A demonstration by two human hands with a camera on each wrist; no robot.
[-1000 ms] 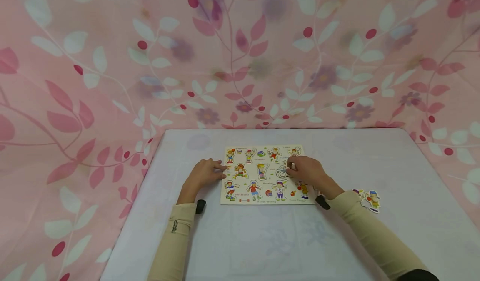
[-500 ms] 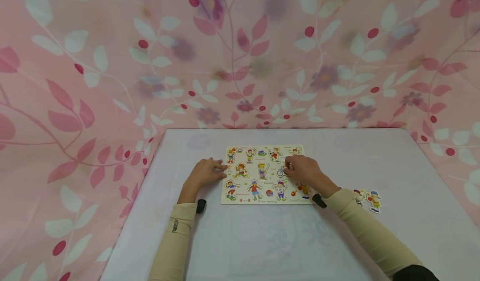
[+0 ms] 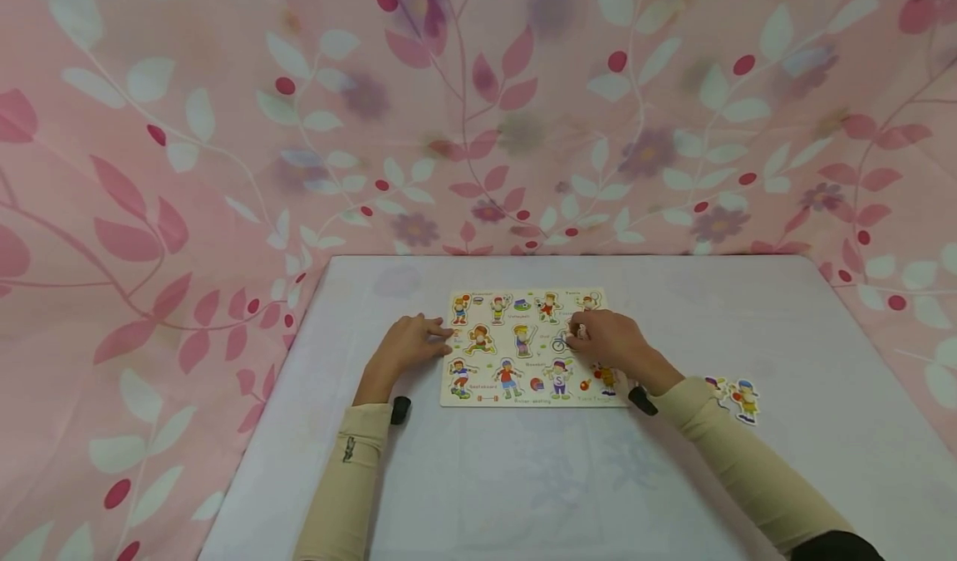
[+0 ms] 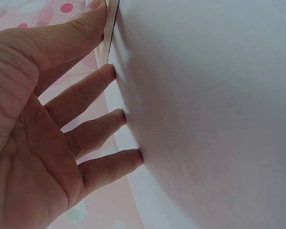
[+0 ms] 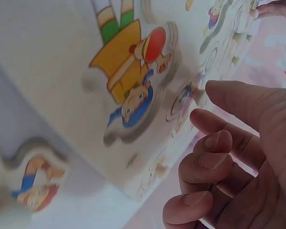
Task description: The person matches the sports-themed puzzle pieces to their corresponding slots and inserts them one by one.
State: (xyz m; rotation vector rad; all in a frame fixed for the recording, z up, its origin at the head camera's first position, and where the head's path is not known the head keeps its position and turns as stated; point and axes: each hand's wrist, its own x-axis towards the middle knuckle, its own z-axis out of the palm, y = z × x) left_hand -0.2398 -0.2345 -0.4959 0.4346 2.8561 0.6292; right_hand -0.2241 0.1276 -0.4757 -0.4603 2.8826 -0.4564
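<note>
A wooden peg puzzle board [image 3: 449,398] with cartoon sports figures lies on the white table [image 3: 523,478]. My left hand [image 3: 407,346] rests flat beside the board's left edge. Its straight fingers [image 4: 100,119] press the table, and the uppermost one touches the board's edge [image 4: 109,28]. My right hand [image 3: 609,341] hovers over the board's right middle, by a bicycle outline [image 3: 559,344]. Its curled fingers [image 5: 214,162] pinch a small puzzle piece [image 3: 580,329], mostly hidden by the hand. A seated figure in yellow with a red ball [image 5: 131,71] lies close to the right hand.
Two loose figure pieces [image 3: 736,396] lie on the table right of my right forearm, and one [image 5: 31,186] shows in the right wrist view. A pink floral cloth [image 3: 478,112] hangs behind and around the table. The table's edges drop off left and right.
My right hand has edged slightly left and up over the board with its piece. The left hand and the board have stayed put.
</note>
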